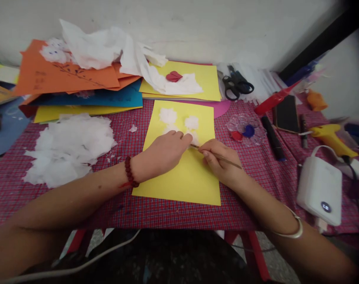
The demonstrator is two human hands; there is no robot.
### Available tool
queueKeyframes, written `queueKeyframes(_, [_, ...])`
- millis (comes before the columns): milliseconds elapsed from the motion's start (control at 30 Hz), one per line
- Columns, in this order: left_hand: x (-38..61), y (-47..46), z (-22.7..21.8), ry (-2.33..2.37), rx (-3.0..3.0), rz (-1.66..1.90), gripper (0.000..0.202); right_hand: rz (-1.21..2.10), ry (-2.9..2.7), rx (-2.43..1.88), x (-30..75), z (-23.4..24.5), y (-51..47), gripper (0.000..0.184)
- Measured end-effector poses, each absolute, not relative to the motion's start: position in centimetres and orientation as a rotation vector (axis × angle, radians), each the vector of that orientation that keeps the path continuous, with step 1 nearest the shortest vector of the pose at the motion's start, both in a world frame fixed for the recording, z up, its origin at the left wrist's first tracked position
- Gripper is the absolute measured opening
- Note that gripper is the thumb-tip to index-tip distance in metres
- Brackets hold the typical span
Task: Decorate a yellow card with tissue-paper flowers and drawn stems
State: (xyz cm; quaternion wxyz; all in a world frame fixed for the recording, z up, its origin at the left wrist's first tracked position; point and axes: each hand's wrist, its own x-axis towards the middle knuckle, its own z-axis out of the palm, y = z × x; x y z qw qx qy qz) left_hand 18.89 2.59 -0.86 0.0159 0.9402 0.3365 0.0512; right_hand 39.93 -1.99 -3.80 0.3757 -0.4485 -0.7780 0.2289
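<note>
A sheet of yellow paper (179,181) lies on the table with several small white tissue pieces (168,115) on its upper half. My left hand (164,154) rests over the sheet, fingers curled and closed at a tissue piece (193,137); its thumb is hidden. From the right, my right hand (221,159) pinches a thin paintbrush (228,161). The brush tip points left and ends beside my left fingertips, close to that same tissue piece. Whether the tip touches the tissue, I cannot tell.
A heap of torn white tissue (74,144) lies left. Behind are orange cards (70,77), a tissue sheet (96,45) and black scissors (235,85). Right are a clear paint palette (231,122), a black marker (273,138), a phone (287,113), a yellow glue gun (333,138) and a power bank (319,189).
</note>
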Motion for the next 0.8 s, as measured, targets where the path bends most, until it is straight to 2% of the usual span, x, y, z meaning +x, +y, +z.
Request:
queueKeyframes(133, [18.9, 2.4, -0.9, 1.028, 2.939, 0.162, 0.027, 0.609, -2.019, -1.135, 39.9, -3.5, -2.3, 0.017])
queueKeyframes(333, [19.2, 2.5, -1.1, 1.065, 2.914, 0.126, 0.031, 1.009, -1.222, -1.183, 40.4, -3.3, -1.3, 0.030])
queueKeyframes(467, [18.0, 3.7, 1.0, 1.007, 2.782, 0.240, 0.034, 1.211, -1.041, -1.167, 40.7, -4.0, -0.4, 0.029])
queueKeyframes(633, [10.9, 4.5, 6.6, 1.339, 2.527, 0.685, 0.017, 1.234, -1.016, -1.237, 41.0, -4.2, -0.4, 0.025])
queueKeyframes(700, [7.2, 3.4, 7.6, 1.496, 2.429, 0.718, 0.012, 1.231, -1.059, -1.276, 41.1, -4.2, -0.5, 0.025])
queueKeyframes(800, [2.6, 0.7, 6.6, 1.624, 2.321, 0.609, 0.012, 1.172, -1.142, -1.371, 41.2, -4.3, -0.7, 0.035])
